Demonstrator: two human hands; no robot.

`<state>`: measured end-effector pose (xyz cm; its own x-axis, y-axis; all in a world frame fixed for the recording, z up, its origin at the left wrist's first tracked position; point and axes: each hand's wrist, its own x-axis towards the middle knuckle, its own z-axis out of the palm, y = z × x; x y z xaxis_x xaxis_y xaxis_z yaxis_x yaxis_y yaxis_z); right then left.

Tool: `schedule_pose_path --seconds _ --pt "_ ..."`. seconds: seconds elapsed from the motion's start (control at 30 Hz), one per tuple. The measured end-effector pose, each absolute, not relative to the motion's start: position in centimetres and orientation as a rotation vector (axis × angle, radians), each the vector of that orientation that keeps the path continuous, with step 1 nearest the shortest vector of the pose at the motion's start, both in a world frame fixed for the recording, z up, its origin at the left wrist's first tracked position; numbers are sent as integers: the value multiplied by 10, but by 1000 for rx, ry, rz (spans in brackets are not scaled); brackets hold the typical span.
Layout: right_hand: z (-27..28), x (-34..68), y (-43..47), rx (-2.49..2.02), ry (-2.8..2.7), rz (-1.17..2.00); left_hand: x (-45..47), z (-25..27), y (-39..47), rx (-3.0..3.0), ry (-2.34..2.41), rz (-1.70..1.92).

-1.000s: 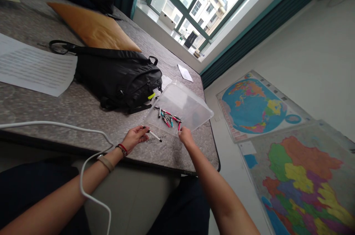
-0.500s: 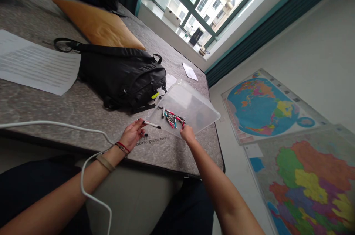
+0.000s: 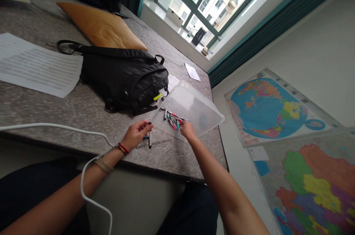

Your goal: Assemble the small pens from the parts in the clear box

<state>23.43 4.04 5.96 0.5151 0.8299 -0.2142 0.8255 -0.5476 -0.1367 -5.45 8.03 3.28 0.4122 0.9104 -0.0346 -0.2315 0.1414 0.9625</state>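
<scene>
My left hand [image 3: 138,131] pinches a white marker [image 3: 150,139] with dark ends, which points down over the mattress edge. Part of another dark and teal pen [image 3: 145,137] shows just behind it. My right hand [image 3: 186,130] is over the near side of a clear plastic tray [image 3: 205,105], its fingers closed at the edge of a pile of pens [image 3: 172,118]. What those fingers grip is hidden. The pile mixes red, teal, black and white pens, several of them crossing each other.
A black backpack [image 3: 124,76] lies left of the tray, with a brown envelope [image 3: 105,28] behind it. Printed paper [image 3: 41,65] is at the left. A white cable [image 3: 69,128] runs across my left forearm. The mattress [image 3: 91,116] ends near my legs.
The marker in my left hand has swung from pointing right to pointing down, and that hand has moved slightly right. My right hand stays at the pens, with its fingers slightly shifted.
</scene>
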Motion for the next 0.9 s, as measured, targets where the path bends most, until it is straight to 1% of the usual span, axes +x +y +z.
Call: schedule_pose_path --seconds 0.17,0.37,0.57,0.67,0.9 --pt "62 233 59 -2724 -1529 418 -56 30 83 1129 750 915" --pt "71 233 96 -2791 -1566 389 -55 25 76 1274 756 886" --pt "80 233 118 -2893 -1629 347 -54 19 68 1619 828 838" --pt "79 231 121 -2918 -1691 351 -51 17 66 1789 760 781" --pt "71 225 122 -2761 -2015 429 -44 9 57 1803 722 734"
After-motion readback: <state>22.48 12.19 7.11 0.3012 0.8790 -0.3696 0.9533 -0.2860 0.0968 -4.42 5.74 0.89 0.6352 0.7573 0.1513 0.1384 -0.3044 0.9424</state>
